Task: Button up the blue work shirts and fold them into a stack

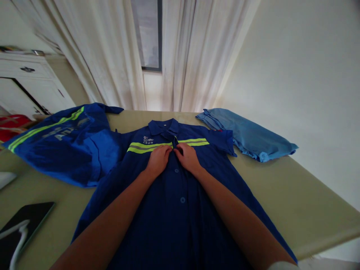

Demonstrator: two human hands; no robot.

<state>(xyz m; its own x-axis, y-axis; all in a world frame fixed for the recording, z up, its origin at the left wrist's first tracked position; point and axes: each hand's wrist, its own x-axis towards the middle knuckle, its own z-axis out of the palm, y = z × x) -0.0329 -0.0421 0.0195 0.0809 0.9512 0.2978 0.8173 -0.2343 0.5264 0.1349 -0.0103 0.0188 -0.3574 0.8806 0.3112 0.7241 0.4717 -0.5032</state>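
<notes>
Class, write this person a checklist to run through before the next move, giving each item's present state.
1. Shirt lies front up, collar at the far end: ok.
2. Left hand and right hand both at the front opening, level with the reflective stripe: ok.
3. A button between the fingertips: cannot tell, the fingers hide the spot.
4. Lower button visible below the hands: ok.
5. Shirt clear of the lettered blue garment on the left: not ok, they meet at the sleeve.
6. Flat black device apart from the shirt: ok.

The shirt (pixel 168 195) looks like matt cloth
</notes>
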